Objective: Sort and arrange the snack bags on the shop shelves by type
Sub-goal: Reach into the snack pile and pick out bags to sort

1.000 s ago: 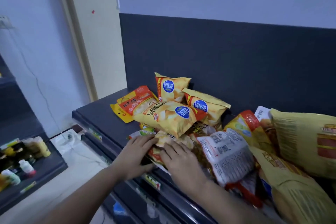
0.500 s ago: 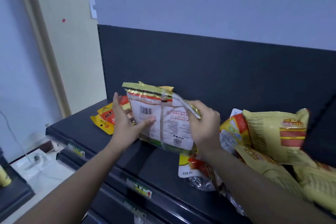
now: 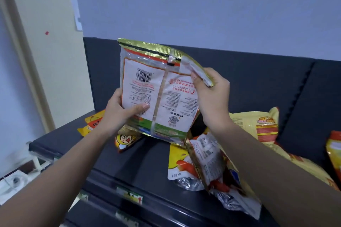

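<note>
Snack bag (image 3: 158,94) held upright above the shelf (image 3: 144,162), printed back toward the viewer, presumably so its type can be read. Left grip (image 3: 118,114) clasps its lower left edge; right grip (image 3: 212,96) pinches the upper right corner. Unsorted bags (image 3: 206,160) lie beneath.

A second ago both hands lay flat on the heap of bags at the front of the shelf (image 3: 147,162). They have since raised the white-backed snack bag (image 3: 147,94) upright above the shelf. The left hand (image 3: 120,114) now grips its lower left side, and the right hand (image 3: 212,94) pinches its upper right corner.
</note>
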The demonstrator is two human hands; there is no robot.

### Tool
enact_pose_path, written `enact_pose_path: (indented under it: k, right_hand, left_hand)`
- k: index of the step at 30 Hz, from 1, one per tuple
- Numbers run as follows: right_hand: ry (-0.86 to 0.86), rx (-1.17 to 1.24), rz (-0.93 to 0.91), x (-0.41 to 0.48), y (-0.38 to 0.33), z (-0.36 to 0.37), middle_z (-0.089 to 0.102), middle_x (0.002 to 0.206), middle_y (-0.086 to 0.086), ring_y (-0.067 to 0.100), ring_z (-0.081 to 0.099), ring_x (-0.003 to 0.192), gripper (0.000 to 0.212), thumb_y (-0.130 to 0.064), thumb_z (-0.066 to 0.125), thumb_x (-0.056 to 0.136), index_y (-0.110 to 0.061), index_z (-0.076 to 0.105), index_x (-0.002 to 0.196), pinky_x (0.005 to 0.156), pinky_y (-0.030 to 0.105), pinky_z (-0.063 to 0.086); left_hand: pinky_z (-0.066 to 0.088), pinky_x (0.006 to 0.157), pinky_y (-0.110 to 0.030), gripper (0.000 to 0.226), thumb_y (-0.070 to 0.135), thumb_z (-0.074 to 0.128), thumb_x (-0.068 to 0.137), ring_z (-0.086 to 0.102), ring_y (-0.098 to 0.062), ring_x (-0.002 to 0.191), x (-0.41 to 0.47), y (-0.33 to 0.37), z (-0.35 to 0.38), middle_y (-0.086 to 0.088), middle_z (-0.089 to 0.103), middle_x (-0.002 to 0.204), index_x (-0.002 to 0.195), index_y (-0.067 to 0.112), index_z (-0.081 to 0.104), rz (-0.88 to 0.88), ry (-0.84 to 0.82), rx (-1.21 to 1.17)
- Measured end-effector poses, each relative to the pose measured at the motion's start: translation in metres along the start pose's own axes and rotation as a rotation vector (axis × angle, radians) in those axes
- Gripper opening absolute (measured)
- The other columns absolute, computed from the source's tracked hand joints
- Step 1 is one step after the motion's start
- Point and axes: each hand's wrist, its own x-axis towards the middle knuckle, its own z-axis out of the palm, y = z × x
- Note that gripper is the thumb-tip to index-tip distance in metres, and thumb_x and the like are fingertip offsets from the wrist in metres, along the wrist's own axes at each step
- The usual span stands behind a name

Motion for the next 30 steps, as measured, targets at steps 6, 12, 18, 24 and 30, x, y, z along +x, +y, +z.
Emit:
enact_pose_path:
  k: [6,12,18,24,30]
  right_hand:
    - [0.023,0.003,-0.047,0.012,-0.027,-0.01,0.06,0.069,-0.007,0.012,0.056,0.07,0.028,-0.004,0.059,0.089,-0.029,0.063,0.076,0.062,0.029,0.044]
    - [0.037,0.005,-0.099,0.013,-0.042,-0.015,0.061,0.07,-0.007,0.013,0.059,0.073,0.022,-0.006,0.06,0.089,-0.025,0.064,0.079,0.064,0.033,0.049]
    - [-0.05,0.026,-0.189,0.007,-0.05,-0.017,0.063,0.074,-0.016,-0.002,0.058,0.073,0.024,0.001,0.06,0.086,-0.022,0.067,0.089,0.066,0.017,0.046]
    - [-0.296,0.014,-0.047,-0.022,-0.03,-0.042,0.058,0.123,-0.01,0.005,0.051,0.12,0.04,-0.03,0.068,0.08,-0.027,0.055,0.118,0.101,0.036,0.044]
    - [-0.008,0.76,0.706,-0.045,-0.005,-0.089,0.045,0.142,0.01,0.027,0.049,0.127,0.09,-0.051,0.073,0.059,-0.016,0.044,0.137,0.11,0.049,0.032]
  left_hand:
    - [0.057,0.076,-0.035,0.069,0.032,0.084,0.053,0.069,-0.014,0.092,0.004,0.024,0.009,0.001,0.071,0.105,0.112,0.018,0.053,0.049,0.015,-0.03]
    - [0.058,0.08,-0.033,0.067,0.022,0.086,0.06,0.068,-0.013,0.097,0.003,0.041,0.014,0.0,0.068,0.11,0.116,0.014,0.05,0.127,0.013,-0.055]
    - [0.057,0.081,-0.028,0.069,0.013,0.079,0.061,0.066,-0.013,0.101,0.004,0.043,0.016,-0.007,0.064,0.114,0.121,0.007,0.046,0.233,0.061,-0.07]
    - [0.057,0.081,-0.03,0.057,-0.007,0.081,0.063,0.067,-0.015,0.1,0.01,0.019,0.017,-0.006,0.068,0.107,0.115,-0.001,0.056,0.313,0.037,0.129]
    - [0.049,0.076,-0.017,0.028,0.033,0.084,0.066,0.063,-0.006,0.094,0.001,0.01,0.054,0.004,0.067,0.094,0.089,0.033,0.069,0.454,-0.058,0.292]
